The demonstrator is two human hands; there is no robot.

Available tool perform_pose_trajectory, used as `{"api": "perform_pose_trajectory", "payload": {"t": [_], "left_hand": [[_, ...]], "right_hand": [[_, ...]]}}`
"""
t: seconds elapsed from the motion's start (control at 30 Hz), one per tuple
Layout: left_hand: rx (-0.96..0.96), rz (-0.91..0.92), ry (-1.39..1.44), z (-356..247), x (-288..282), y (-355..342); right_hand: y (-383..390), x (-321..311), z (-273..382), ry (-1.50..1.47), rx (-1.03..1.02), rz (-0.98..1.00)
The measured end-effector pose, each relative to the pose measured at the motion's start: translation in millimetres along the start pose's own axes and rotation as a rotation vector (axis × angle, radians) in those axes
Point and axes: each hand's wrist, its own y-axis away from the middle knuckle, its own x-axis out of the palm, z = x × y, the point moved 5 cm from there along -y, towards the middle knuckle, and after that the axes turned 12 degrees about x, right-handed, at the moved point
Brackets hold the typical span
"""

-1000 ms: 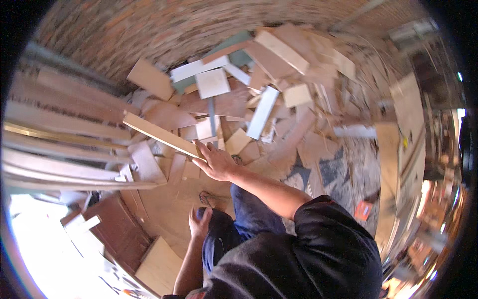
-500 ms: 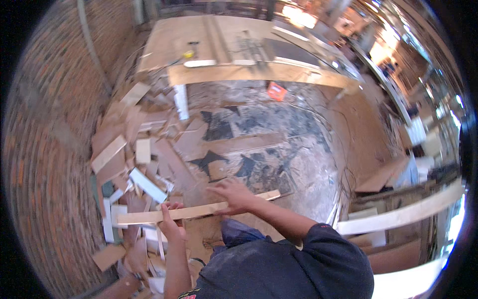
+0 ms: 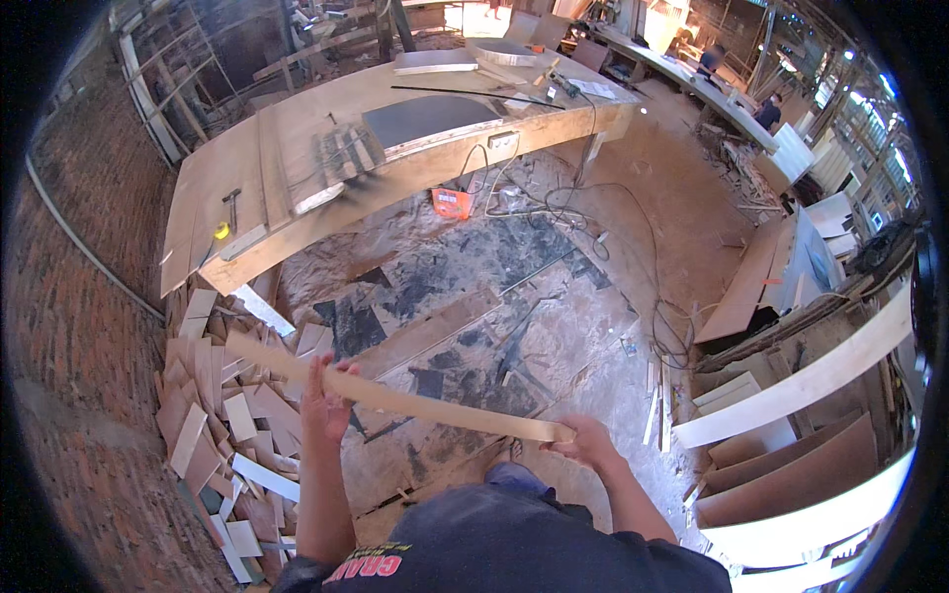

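Observation:
A long, narrow wooden strip is held crosswise in front of my body, with its left end tilted farther out. My left hand grips it partway along, fingers upright around its edge and the far left end sticking out beyond. At the strip's right end, my right hand is closed on the tip with the thumb and fingers. Both forearms come up from the lower edge on either side of my dark shirt.
A large wooden workbench stands ahead, bearing a hammer, a yellow tape measure and a dark curved panel. Board offcuts pile up by the brick wall. Cables trail over the floor. Curved boards lean at right.
My right hand has moved from the strip's upper middle to its right end. The strip now slopes down to the right. My view has turned right, showing more of the bench.

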Motion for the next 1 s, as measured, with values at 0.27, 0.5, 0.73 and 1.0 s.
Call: {"api": "perform_pose_trajectory", "payload": {"t": [0.27, 0.5, 0.73, 1.0], "left_hand": [[-0.304, 0.665, -0.333, 193, 182, -100], [-0.136, 0.758, -0.275, 302, 295, -206], [-0.161, 1.0, -0.1, 356, 446, -338], [-0.078, 0.933, 0.011, 388, 595, -484]], "right_hand": [[-138, -112, 0, -0.209, 0.08, -0.236], [-285, -162, 52, -0.271, 0.083, -0.297], [-389, -229, 75, -0.392, 0.182, -0.583], [-545, -330, 87, -0.288, -0.028, -0.597]]}}
